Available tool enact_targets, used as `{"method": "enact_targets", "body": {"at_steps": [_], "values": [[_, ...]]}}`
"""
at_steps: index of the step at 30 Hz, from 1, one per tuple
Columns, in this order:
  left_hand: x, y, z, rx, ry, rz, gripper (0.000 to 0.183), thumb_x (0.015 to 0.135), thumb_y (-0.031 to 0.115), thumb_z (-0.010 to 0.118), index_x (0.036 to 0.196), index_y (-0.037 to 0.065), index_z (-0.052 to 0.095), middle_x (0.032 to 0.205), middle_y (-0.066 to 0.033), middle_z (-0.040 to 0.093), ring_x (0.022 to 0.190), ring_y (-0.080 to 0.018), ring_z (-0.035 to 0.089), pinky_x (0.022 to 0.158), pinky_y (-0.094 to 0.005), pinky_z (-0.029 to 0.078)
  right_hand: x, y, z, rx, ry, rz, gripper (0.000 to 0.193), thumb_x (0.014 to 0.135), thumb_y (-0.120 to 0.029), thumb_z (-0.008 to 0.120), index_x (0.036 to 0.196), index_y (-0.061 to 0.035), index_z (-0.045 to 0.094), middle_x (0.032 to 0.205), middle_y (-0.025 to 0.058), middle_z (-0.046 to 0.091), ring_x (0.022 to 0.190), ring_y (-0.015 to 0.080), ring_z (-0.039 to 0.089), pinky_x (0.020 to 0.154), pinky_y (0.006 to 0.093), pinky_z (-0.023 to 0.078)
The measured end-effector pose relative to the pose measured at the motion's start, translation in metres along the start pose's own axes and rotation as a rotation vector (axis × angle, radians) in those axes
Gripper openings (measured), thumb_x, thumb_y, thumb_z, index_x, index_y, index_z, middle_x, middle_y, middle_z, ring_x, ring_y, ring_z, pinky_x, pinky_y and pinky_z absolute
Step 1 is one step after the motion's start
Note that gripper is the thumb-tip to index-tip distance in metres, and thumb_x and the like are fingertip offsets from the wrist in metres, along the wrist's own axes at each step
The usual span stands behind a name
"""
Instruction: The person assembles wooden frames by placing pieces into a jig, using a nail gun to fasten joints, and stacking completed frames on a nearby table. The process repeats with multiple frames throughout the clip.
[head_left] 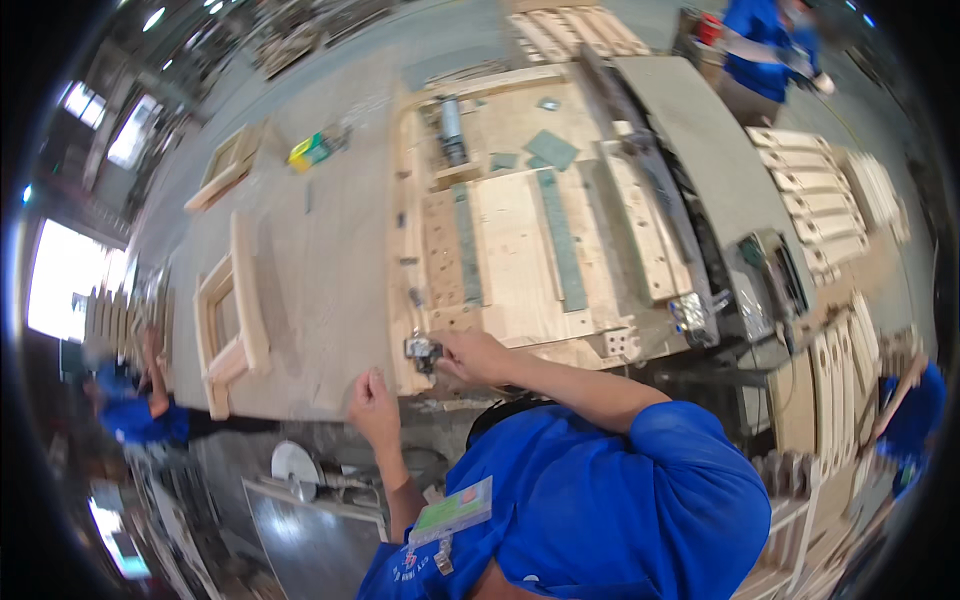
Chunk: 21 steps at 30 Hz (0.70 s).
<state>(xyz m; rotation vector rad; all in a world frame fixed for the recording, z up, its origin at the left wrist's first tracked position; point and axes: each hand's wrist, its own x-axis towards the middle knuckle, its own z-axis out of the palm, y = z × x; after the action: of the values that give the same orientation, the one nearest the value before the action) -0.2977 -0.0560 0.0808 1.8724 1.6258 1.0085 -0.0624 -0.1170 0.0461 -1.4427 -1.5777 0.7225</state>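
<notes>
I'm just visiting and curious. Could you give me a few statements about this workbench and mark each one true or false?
1. The right hand is at a small dark metal fitting. True.
2. The left hand is spread flat on the pale wooden panel. False: its fingers are curled, and it is apart from the panel, nearer the person.
3. Two wooden frames lie on the left part of the table. True.
4. The yellow-and-green box sits between the two hands. False: it lies toward the far side of the table, away from both.
5. The two long strips by the panel are red. False: they are green.
</notes>
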Motion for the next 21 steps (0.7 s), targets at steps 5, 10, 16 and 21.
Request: {"method": "enact_targets", "body": {"at_steps": [5, 10, 16, 21], "values": [[0.02, 0.033, 0.028, -0.083, -0.13, 0.158, 0.025, 0.108, 0.016, 0.063, 0.114, -0.005, 0.074, 0.102, -0.0146, 0.076, 0.089, -0.0226, 0.07, 0.082, -0.039, 0.057, -0.084, 0.004, -0.065, -0.025, 0.053, 0.151, 0.035, 0.098, -0.025, 0.071, 0.128, -0.0069, 0.069, 0.106, 0.0185, 0.077, 0.095, 0.0391, 0.075, 0.082, 0.0471, 0.059], [0.034, 0.137, 0.098, -0.322, -0.487, 0.363, 0.026, 0.111, 0.013, 0.062, 0.116, -0.01, 0.071, 0.107, -0.0155, 0.075, 0.102, -0.0214, 0.072, 0.097, -0.0329, 0.06, -0.231, -0.037, -0.16, -0.098, 0.594, 0.514, 0.03, 0.098, -0.021, 0.07, 0.124, -0.0063, 0.073, 0.109, 0.0187, 0.076, 0.098, 0.0373, 0.075, 0.084, 0.0455, 0.06], [-0.021, 0.241, 0.163, -0.403, -0.838, 0.701, 0.016, 0.108, 0.005, 0.065, 0.115, -0.008, 0.071, 0.105, -0.0126, 0.073, 0.096, -0.0193, 0.069, 0.09, -0.0321, 0.058, -0.497, -0.157, -0.233, -0.554, 1.327, 1.233, 0.035, 0.096, -0.012, 0.067, 0.131, -0.0085, 0.073, 0.106, 0.014, 0.079, 0.097, 0.0263, 0.077, 0.088, 0.0397, 0.061], [-0.072, 0.278, 0.183, -0.457, -0.974, 1.01, 0.01, 0.101, -0.002, 0.067, 0.11, -0.004, 0.073, 0.099, -0.0133, 0.073, 0.089, -0.0239, 0.068, 0.083, -0.0348, 0.055, -0.669, -0.18, -0.255, -0.884, 0.559, 2.115, 0.048, 0.087, -0.005, 0.066, 0.134, -0.0166, 0.067, 0.131, 0.0171, 0.071, 0.125, 0.0419, 0.066, 0.105, 0.0547, 0.053]]}}
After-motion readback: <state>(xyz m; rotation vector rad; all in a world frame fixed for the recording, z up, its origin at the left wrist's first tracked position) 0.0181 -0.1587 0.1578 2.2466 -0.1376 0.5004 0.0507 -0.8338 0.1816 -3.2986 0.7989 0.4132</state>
